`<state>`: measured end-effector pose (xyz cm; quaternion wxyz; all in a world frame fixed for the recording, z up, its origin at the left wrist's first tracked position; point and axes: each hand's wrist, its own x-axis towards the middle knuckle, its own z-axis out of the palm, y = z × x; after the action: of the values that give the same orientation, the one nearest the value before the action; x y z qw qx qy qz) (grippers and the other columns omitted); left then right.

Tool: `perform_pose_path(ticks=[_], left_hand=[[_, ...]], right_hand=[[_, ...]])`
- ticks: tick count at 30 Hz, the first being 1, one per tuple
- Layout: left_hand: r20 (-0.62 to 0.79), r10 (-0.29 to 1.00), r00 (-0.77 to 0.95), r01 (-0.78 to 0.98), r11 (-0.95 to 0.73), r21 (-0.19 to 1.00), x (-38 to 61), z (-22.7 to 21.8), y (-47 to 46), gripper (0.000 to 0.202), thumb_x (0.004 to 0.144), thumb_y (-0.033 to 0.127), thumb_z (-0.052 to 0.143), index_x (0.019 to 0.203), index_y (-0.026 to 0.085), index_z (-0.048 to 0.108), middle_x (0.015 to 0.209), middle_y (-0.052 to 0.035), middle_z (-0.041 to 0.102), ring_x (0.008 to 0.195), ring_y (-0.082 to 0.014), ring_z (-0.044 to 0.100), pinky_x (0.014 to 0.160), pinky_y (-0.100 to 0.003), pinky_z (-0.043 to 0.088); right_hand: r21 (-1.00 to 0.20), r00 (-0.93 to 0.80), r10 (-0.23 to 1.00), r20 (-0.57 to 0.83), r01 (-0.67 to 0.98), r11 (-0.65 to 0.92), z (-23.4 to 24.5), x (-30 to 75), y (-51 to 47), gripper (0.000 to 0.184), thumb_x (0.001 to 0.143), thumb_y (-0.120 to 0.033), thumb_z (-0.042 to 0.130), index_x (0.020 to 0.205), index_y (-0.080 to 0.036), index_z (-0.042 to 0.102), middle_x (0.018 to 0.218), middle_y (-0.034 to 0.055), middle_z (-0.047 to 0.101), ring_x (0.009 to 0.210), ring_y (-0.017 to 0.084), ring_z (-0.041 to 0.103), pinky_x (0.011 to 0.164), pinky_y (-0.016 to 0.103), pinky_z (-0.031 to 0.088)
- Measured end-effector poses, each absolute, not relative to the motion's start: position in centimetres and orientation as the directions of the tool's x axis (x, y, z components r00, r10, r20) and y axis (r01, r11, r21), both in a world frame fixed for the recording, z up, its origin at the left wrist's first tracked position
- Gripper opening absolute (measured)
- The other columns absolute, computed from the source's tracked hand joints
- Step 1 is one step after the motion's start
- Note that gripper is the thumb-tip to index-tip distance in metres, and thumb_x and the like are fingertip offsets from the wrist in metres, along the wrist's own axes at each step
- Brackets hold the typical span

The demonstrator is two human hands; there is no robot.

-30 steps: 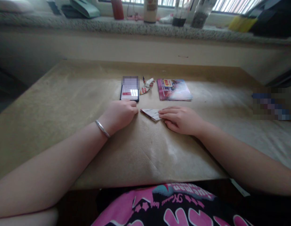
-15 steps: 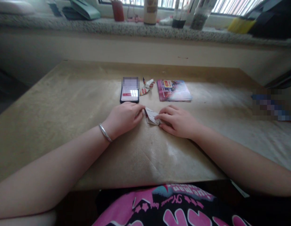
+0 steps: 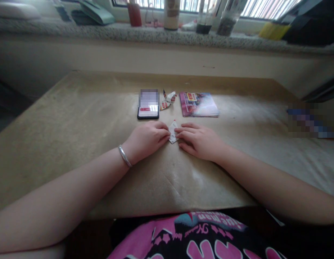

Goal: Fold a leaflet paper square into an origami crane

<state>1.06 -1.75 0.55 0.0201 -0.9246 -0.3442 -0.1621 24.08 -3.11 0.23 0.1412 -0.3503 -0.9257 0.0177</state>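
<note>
A small folded piece of white printed paper [image 3: 172, 131] stands between my two hands on the brown paper-covered table [image 3: 75, 118]. My left hand [image 3: 147, 139], with a silver bangle on its wrist, pinches the paper's left side with closed fingers. My right hand [image 3: 199, 140] presses its fingertips against the paper's right side. Both forearms rest on the table.
Just beyond my hands lie a phone [image 3: 148, 108] with a lit screen, a crumpled folded paper shape [image 3: 168, 99] and a pink printed booklet [image 3: 198, 104]. Bottles and jars stand on the stone sill [image 3: 156, 32] behind. A blurred object [image 3: 310, 120] lies at the right edge.
The paper lay flat under my right fingertips with my left hand apart. Both hands have since closed in on it, and it has been folded up into a smaller upright shape.
</note>
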Motion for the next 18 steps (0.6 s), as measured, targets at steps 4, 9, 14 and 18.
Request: perform_pose_path(ticks=[4, 9, 14, 18], left_hand=[[0.316, 0.590, 0.743, 0.626, -0.779, -0.019, 0.8, 0.9, -1.8, 0.027, 0.094, 0.029, 0.049, 0.094, 0.021, 0.075, 0.100, -0.0043, 0.073, 0.087, -0.0175, 0.065, 0.075, -0.028, 0.053], [0.298, 0.559, 0.774, 0.597, -0.801, -0.050, 0.9, 1.1, -1.7, 0.028, 0.094, 0.026, 0.048, 0.096, 0.019, 0.074, 0.099, -0.0041, 0.074, 0.086, -0.0192, 0.066, 0.077, -0.031, 0.054], [0.274, 0.565, 0.778, 0.596, -0.802, -0.039, 0.8, 1.0, -1.4, 0.027, 0.092, 0.027, 0.049, 0.093, 0.018, 0.075, 0.099, -0.0058, 0.073, 0.087, -0.0187, 0.066, 0.078, -0.030, 0.054], [0.281, 0.547, 0.789, 0.582, -0.812, -0.054, 0.7, 0.9, -1.4, 0.028, 0.093, 0.026, 0.048, 0.096, 0.018, 0.074, 0.105, -0.0069, 0.072, 0.089, -0.0184, 0.066, 0.079, -0.030, 0.054]], right_hand=[[-0.163, -0.721, 0.656, 0.224, 0.636, 0.755, 0.2, 24.1, -3.2, 0.035, 0.090, -0.032, 0.053, 0.121, -0.018, 0.062, 0.134, 0.0082, 0.061, 0.125, 0.027, 0.053, 0.103, 0.046, 0.046], [-0.137, -0.706, 0.689, 0.162, 0.676, 0.724, 0.2, 23.6, -3.5, 0.049, 0.094, -0.037, 0.045, 0.137, -0.013, 0.052, 0.143, 0.0094, 0.053, 0.131, 0.028, 0.047, 0.108, 0.046, 0.041], [-0.092, -0.659, 0.741, 0.130, 0.736, 0.670, 0.0, 23.1, -3.1, 0.053, 0.096, -0.040, 0.038, 0.141, -0.013, 0.047, 0.149, 0.0093, 0.044, 0.135, 0.030, 0.043, 0.109, 0.049, 0.038], [-0.078, -0.623, 0.772, 0.126, 0.769, 0.634, 0.0, 22.8, -2.4, 0.055, 0.096, -0.043, 0.037, 0.141, -0.012, 0.046, 0.148, 0.0100, 0.045, 0.135, 0.030, 0.043, 0.109, 0.047, 0.038]])
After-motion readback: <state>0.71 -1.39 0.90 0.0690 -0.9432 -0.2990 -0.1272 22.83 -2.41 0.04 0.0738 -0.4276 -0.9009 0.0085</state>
